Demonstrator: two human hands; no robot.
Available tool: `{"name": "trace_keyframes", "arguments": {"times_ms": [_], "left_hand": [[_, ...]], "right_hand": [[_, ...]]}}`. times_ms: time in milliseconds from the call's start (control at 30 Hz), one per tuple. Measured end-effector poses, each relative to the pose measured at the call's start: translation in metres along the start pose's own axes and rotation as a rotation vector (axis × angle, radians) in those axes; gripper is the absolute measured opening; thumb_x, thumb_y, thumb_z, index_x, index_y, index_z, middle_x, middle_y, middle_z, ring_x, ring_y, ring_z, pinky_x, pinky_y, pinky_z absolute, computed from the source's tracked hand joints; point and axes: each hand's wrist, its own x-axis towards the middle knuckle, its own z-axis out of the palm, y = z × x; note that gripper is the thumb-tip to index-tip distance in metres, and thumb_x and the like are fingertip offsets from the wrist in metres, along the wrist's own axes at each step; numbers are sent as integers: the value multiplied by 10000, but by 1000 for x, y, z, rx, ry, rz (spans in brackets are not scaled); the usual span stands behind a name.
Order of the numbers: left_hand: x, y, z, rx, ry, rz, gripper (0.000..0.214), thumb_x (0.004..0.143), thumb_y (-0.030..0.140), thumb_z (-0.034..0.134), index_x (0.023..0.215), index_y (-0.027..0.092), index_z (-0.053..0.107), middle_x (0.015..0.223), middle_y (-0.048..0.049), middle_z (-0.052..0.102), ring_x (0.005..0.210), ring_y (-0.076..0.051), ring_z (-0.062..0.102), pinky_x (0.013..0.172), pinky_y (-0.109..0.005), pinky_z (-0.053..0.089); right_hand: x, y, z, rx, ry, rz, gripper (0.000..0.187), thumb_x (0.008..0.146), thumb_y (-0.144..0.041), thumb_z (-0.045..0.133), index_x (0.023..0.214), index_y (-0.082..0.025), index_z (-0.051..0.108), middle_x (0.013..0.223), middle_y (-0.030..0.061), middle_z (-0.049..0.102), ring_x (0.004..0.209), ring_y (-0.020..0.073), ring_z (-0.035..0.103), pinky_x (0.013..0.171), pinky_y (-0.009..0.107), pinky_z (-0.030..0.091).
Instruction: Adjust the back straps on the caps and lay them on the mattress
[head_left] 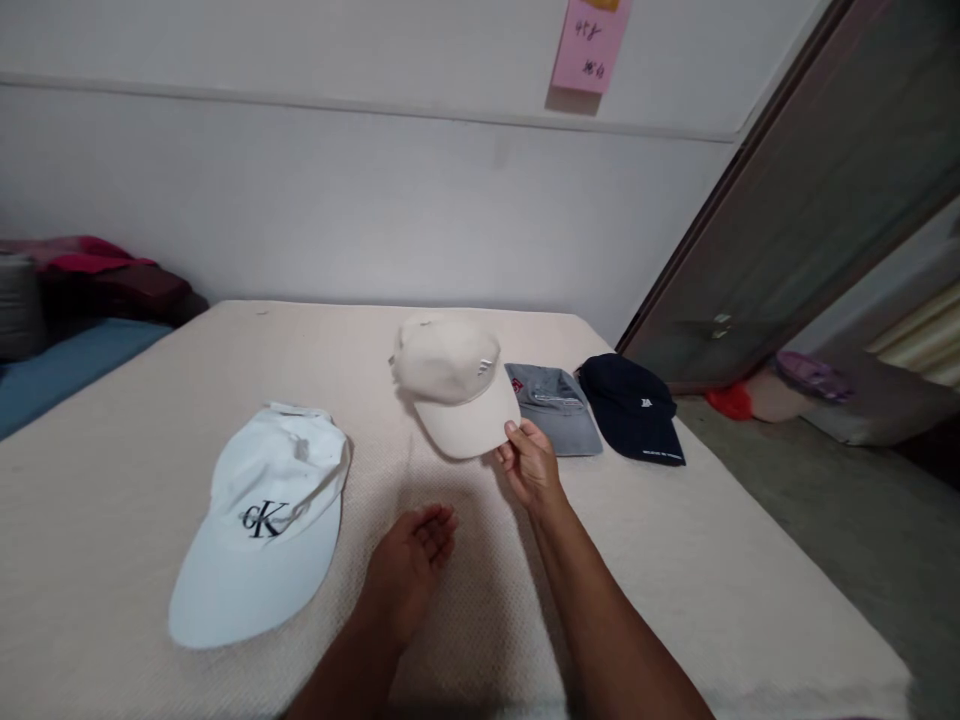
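Observation:
My right hand (532, 465) pinches the brim edge of a beige baseball cap (454, 365), thumb on top and fingers beneath. The cap's crown tilts up and back, and a small emblem shows on its front. My left hand (412, 555) is open and empty below the cap, its fingers loosely curved. To the left lies a white baseball cap (277, 500) with black CK letters and a crumpled crown. Behind my right hand rests a flattened grey cap (566, 420), partly hidden by the beige cap. Beside it sits a navy cap (634, 405) with small white marks.
The caps are on a large surface with a cream textured cover (720, 590). A pale wall (360, 210) rises behind it, with a pink note (589, 50) stuck on. At left is a dark red bundle (112, 280); right, floor and a glass-like panel (750, 250).

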Motion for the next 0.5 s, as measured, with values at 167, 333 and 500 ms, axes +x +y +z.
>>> {"name": "trace_keyframes", "arguments": {"times_ms": [167,333,500], "left_hand": [[1,1,-6,-48,-4,-21,113,788,118,516,752,94,620,800,-100,662,657,-146,639,641,-258,514],[0,2,-9,-83,-21,-10,92,777,120,532,738,102,614,761,-79,657,602,-120,606,611,-246,488],[-9,2,-7,35,-98,315,116,805,195,530,734,127,591,725,-42,641,563,-93,546,564,-222,435]], "right_hand": [[36,25,-19,-49,109,83,396,583,-266,771,651,-204,386,457,-81,480,381,61,434,360,168,374],[48,31,-29,-143,185,124,298,649,-259,716,680,-194,427,479,-46,532,403,75,486,386,185,434],[18,43,-14,-262,139,93,228,686,-304,633,708,-193,436,486,-72,500,377,55,446,363,161,380]]}}
